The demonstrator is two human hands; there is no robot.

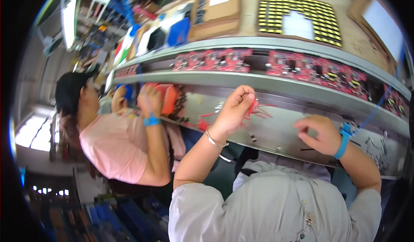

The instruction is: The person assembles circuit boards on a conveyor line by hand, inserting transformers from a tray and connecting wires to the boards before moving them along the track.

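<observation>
the left hand (236, 109), with a silver bangle (215, 138) at its wrist, is raised over the metal counter (274, 135), its thumb and forefinger pinched together on a small item. red leads (251, 108) show right at those fingertips, and more thin red strands spread out just to their right; whether all of these are in the grip or some lie on the counter behind cannot be told. the right hand (320, 135) is well apart from the left, above the counter's right part, with its fingers loosely bent, a gap between thumb and forefinger, and nothing visible in its grasp. a blue wrist strap (343, 140) circles that wrist, and a blue cord (374, 112) runs up from it. to the right of that wrist, small metal parts (378, 153) lie scattered on the counter.

beyond the hands, red circuit boards (317, 70) sit in a row along a metal rail (217, 78). farther back, yellow-and-black pieces (325, 19) stand in a grid around a white patch, with a cardboard box (217, 4) to their left.

on the left, a co-worker (120, 145) in a pink top and a black cap sits at the same counter, arms raised near an orange-red bin (167, 97).
</observation>
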